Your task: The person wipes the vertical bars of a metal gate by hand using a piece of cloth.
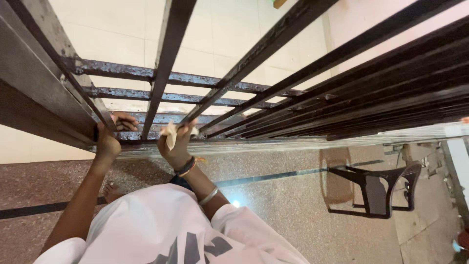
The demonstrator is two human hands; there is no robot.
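A tall dark metal gate of long bars and rusty, flaking cross rails stands over the speckled stone floor, a dark plastic chair off to the side. The left hand has its fingers curled round a low bar. The right hand pinches a small pale scrap of cloth or paper against the bottom rail.

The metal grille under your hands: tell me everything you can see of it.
The metal grille is dark, flat-barred ironwork with worn, flaking paint and pale patches on its crossbars. Long bars fan away from the camera and cross short horizontal rails near a pale sill. The left hand grips one bar low down. The right hand presses a small pale cloth against the next bar's base. Pale tiled flooring shows through the gaps.
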